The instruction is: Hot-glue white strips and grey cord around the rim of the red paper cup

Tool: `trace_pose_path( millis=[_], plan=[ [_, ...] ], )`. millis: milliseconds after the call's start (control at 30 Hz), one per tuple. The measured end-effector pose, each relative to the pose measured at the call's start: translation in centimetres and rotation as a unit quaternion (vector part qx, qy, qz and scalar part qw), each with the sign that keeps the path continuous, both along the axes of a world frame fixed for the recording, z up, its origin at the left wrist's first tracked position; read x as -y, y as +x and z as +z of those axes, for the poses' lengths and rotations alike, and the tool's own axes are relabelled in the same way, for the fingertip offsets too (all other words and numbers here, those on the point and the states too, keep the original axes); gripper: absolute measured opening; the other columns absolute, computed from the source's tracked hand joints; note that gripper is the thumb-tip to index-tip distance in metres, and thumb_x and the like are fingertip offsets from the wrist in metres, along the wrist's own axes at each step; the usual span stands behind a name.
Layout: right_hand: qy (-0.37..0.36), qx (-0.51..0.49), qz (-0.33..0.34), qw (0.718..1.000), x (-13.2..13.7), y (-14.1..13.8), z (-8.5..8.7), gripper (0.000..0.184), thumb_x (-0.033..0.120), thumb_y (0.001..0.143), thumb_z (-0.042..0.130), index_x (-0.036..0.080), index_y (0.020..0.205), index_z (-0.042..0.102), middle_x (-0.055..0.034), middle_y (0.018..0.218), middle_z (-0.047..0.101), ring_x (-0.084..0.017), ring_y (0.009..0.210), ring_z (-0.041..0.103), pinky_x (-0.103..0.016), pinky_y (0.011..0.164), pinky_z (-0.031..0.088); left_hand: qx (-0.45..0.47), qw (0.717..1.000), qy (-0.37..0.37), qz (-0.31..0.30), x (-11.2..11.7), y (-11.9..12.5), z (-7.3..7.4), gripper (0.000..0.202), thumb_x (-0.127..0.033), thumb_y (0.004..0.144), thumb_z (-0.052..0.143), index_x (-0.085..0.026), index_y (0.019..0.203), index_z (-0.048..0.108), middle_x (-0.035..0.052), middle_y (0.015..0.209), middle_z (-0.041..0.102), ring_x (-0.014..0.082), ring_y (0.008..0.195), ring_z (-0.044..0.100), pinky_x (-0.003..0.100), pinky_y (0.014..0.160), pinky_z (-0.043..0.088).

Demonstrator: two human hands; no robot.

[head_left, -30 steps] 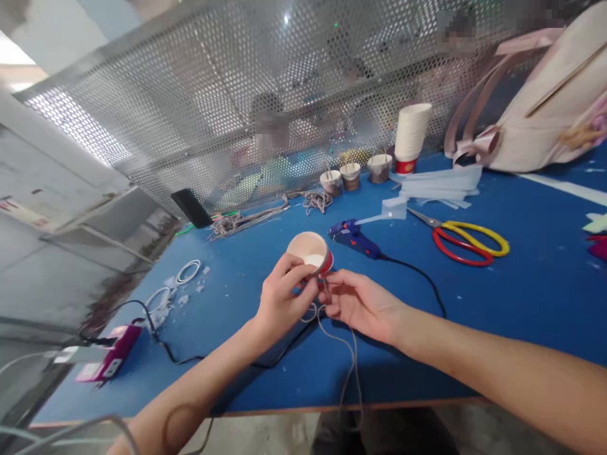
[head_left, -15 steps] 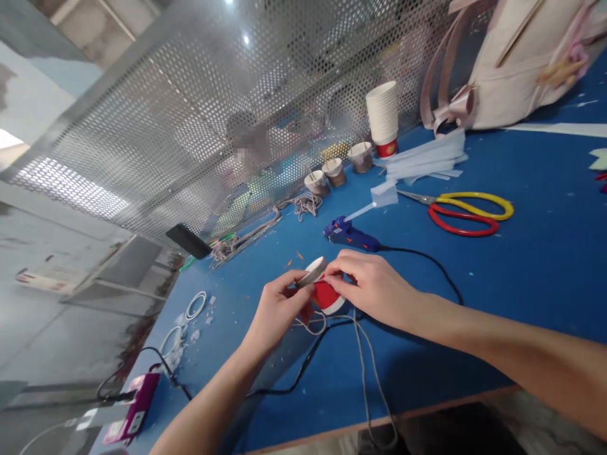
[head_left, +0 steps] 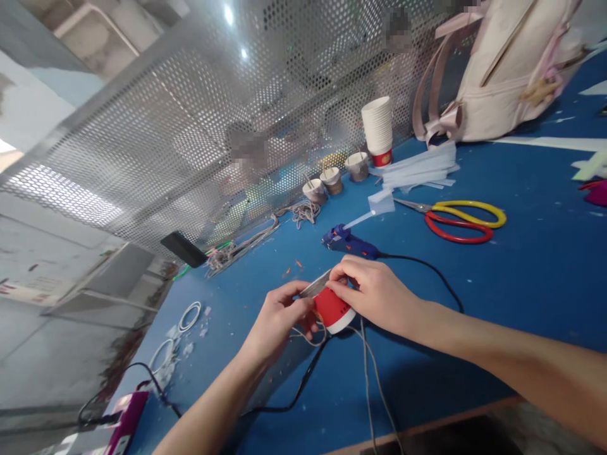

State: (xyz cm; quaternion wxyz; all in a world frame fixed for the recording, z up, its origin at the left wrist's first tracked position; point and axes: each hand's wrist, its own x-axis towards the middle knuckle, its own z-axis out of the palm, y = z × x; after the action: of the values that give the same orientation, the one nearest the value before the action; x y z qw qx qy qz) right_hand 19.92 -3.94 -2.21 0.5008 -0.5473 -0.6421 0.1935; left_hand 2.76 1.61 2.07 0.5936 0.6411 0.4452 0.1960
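Between my two hands is a small red and white paper cup (head_left: pixel 334 309), tilted, with grey cord wound round its upper part. My left hand (head_left: pixel 283 311) grips the cup's left side, thumb on the red wall. The fingers of my right hand (head_left: pixel 367 284) are pinched at the cord on the cup's upper right edge. From the cup the loose grey cord (head_left: pixel 368 366) trails down over the table's front edge. Just beyond my right hand lies a blue glue gun (head_left: pixel 349 241) with a clear glue stick in its back.
Scissors (head_left: pixel 467 219) with red and yellow handles lie right of the glue gun. Behind are white strips (head_left: pixel 420 167), a cup stack (head_left: pixel 378 129), several cord-wrapped cups (head_left: pixel 331 180) and a backpack (head_left: pixel 497 82). A black cable (head_left: pixel 303 385) crosses the blue table; a purple power strip (head_left: pixel 130 417) sits left.
The cup has turned in my hands, so more of its red wall and white end shows. Both hands stay on it. The whole view has shifted slightly.
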Motion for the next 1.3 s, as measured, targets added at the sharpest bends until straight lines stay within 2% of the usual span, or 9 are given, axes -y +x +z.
trace_pose_path(
  millis=[233,467,600,767,933,1033,1100,1200,1300],
  plan=[
    [0.006,0.002,0.006,1.0,-0.1,0.1,-0.1,0.014,0.019,0.087,0.05,0.019,0.075,0.058,-0.0015,0.076,0.059,-0.013,0.067,0.053,-0.026,0.061,0.04,0.047,0.999,-0.01,0.008,-0.1,-0.2,-0.3,0.024,-0.034,0.078,0.056,-0.012,0.07,0.061,0.0008,0.047,0.058,0.0129,0.042,0.055,0.022,0.04,0.044],
    [0.01,-0.008,0.017,1.0,-0.2,0.0,-0.3,0.012,0.018,0.085,0.052,0.02,0.073,0.055,-0.0014,0.075,0.058,-0.013,0.068,0.054,-0.026,0.062,0.041,0.051,0.998,-0.019,0.012,0.0,-0.4,-0.9,0.024,-0.034,0.076,0.058,-0.013,0.064,0.059,-0.0006,0.045,0.055,0.012,0.04,0.053,0.021,0.039,0.041],
    [-0.01,-0.048,0.026,0.998,-0.4,0.0,-0.4,0.001,0.02,0.082,0.057,0.02,0.082,0.056,0.0004,0.075,0.058,-0.012,0.066,0.054,-0.025,0.062,0.042,0.056,0.998,-0.017,0.007,-0.2,-0.8,-1.3,0.025,-0.035,0.076,0.058,-0.013,0.064,0.058,-0.0006,0.044,0.053,0.0119,0.039,0.052,0.022,0.039,0.04],
    [-0.07,-0.101,0.061,0.991,-0.5,0.1,0.0,0.023,0.022,0.08,0.057,0.02,0.103,0.061,0.0018,0.072,0.057,-0.01,0.058,0.05,-0.024,0.058,0.042,0.078,0.997,-0.014,-0.016,-0.6,-1.3,-1.7,0.024,-0.034,0.075,0.06,-0.012,0.065,0.059,-0.0007,0.054,0.053,0.0119,0.042,0.053,0.022,0.038,0.04],
    [-0.09,-0.115,0.096,0.985,-0.4,0.3,0.4,0.023,0.021,0.081,0.055,0.017,0.101,0.065,-0.0017,0.077,0.061,-0.011,0.064,0.053,-0.025,0.06,0.043,0.104,0.994,-0.008,-0.024,-0.8,-1.5,-1.8,0.022,-0.031,0.074,0.059,-0.011,0.065,0.062,0.0011,0.063,0.055,0.0111,0.042,0.055,0.022,0.037,0.041],
    [-0.084,-0.1,0.097,0.987,-0.4,0.4,0.5,0.02,0.017,0.08,0.054,0.017,0.097,0.065,-0.0013,0.077,0.062,-0.011,0.064,0.054,-0.025,0.061,0.043,0.103,0.994,0.006,-0.028,-1.0,-1.4,-1.8,0.022,-0.03,0.073,0.059,-0.011,0.064,0.063,0.0017,0.066,0.055,0.0119,0.044,0.057,0.023,0.038,0.044],
    [-0.066,-0.077,0.092,0.991,-0.4,0.5,0.4,0.018,0.015,0.08,0.054,0.018,0.094,0.065,-0.001,0.077,0.063,-0.011,0.065,0.054,-0.024,0.062,0.043,0.085,0.996,0.018,-0.029,-1.2,-1.4,-2.0,0.018,-0.028,0.074,0.058,-0.012,0.07,0.065,0.003,0.073,0.058,0.0127,0.048,0.059,0.023,0.039,0.046],
    [-0.017,-0.006,0.076,0.997,-0.3,0.4,0.0,0.019,0.012,0.082,0.052,0.02,0.094,0.063,-0.0024,0.084,0.065,-0.013,0.07,0.056,-0.025,0.064,0.042,0.036,0.998,0.05,-0.029,-1.3,-1.5,-2.0,0.019,-0.025,0.077,0.055,-0.014,0.086,0.066,0.0048,0.084,0.062,0.0119,0.049,0.061,0.021,0.037,0.045],
    [0.023,0.077,0.05,0.996,-0.2,0.0,-0.3,0.018,0.013,0.085,0.05,0.02,0.097,0.062,-0.0056,0.09,0.066,-0.017,0.078,0.059,-0.029,0.069,0.042,-0.007,0.993,0.111,-0.039,-1.0,-1.4,-1.8,0.024,-0.018,0.076,0.049,-0.017,0.091,0.067,0.0054,0.092,0.062,0.0104,0.05,0.062,0.019,0.036,0.044]
  ],
)
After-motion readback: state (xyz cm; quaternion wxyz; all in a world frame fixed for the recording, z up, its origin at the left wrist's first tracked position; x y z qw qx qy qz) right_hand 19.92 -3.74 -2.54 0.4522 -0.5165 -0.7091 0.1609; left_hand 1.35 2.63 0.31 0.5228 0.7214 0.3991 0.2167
